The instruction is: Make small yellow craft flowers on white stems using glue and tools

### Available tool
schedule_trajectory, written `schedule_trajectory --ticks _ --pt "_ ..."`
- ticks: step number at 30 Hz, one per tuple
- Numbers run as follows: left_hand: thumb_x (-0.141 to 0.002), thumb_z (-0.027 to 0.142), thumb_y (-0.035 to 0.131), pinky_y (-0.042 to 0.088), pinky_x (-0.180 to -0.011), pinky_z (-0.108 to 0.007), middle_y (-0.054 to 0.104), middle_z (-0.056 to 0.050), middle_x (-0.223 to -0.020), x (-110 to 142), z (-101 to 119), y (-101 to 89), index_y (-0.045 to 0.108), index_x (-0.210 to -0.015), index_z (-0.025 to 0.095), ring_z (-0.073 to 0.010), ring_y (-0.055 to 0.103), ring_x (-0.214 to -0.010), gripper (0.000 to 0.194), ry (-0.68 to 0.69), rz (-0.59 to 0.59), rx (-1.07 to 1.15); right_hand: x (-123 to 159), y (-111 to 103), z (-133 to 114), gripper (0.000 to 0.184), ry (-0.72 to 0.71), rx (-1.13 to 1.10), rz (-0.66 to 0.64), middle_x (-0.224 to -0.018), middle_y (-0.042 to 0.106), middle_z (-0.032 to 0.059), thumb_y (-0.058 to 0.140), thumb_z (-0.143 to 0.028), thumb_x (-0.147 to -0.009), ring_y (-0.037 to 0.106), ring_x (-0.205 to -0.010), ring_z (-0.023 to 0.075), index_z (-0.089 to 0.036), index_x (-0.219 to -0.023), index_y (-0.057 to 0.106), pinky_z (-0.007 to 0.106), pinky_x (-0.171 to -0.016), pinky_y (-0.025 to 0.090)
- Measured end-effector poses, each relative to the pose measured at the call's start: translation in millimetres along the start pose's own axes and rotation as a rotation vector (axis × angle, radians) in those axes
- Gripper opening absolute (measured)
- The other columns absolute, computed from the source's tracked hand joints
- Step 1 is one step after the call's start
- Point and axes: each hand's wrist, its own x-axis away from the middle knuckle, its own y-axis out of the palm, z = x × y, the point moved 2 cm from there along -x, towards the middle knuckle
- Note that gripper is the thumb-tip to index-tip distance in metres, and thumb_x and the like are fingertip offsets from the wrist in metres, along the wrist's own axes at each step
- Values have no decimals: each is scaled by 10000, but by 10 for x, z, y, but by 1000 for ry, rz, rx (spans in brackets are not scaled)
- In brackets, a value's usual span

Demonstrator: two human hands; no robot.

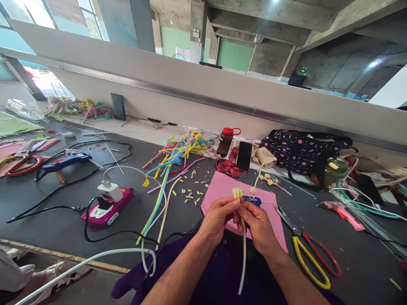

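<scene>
I have the flower pinched just under its pale yellow head, thumb against fingers, with both my left grip and my right grip closed on it. It stands head up over the pink sheet, and its cream stem hangs down past the sheet's near edge, in front of my purple clothes. On the sheet, beyond my fingers, sits a smaller bloom, and beside it a blue thing (partly behind my fingers, so I can't make out what it is).

At the sheet's right edge are the scissors, handles towards me; farther right of the sheet, the pink glue gun rests on the tabletop. Past the sheet's far edge are the phone, the red strap and the bottle, with the dotted bag beyond to its right. Cut bits are scattered just left of the sheet. Beyond them, to the sheet's far left, is a bright heap of fuzzy stems, and well left of the sheet, the magenta power strip.
</scene>
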Motion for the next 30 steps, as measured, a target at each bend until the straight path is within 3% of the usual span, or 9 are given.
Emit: schedule_trajectory --ticks 4,12,21,26,30 --pt "-791 311 592 434 -463 -254 531 11 -456 5 10 18 661 -888 93 -143 554 -390 248 4 -5 -27 4 -13 -21 248 21 -60 -39 -591 556 -37 553 -332 -860 474 -422 60 -159 -684 569 194 -434 340" --pt "-768 331 611 438 -474 -263 534 8 -431 22 7 39 634 -748 107 -144 546 -367 226 25 6 -71 20 -30 -29 248 22 -70 -108 -613 552 -32 546 -355 -856 484 -428 70 -162 -700 562 205 -443 366" --pt "-781 308 592 419 -440 -262 538 12 -446 30 17 51 649 -812 110 -154 547 -377 208 39 -21 -79 22 -47 -11 256 14 -44 -128 -621 555 -25 539 -373 -861 489 -438 74 -161 -722 569 207 -441 369" --pt "-766 323 610 392 -431 -253 535 12 -442 34 17 56 662 -819 112 -147 530 -373 224 37 14 -120 17 -46 -17 273 15 -16 -126 -605 556 -33 547 -411 -852 493 -434 79 -169 -729 570 213 -442 365" --pt "-724 338 660 406 -471 -264 559 -2 -484 55 41 63 660 -712 114 -136 528 -403 224 74 58 -142 22 -62 -19 286 -1 3 -126 -617 556 -33 560 -433 -839 502 -449 85 -172 -724 579 220 -455 385"
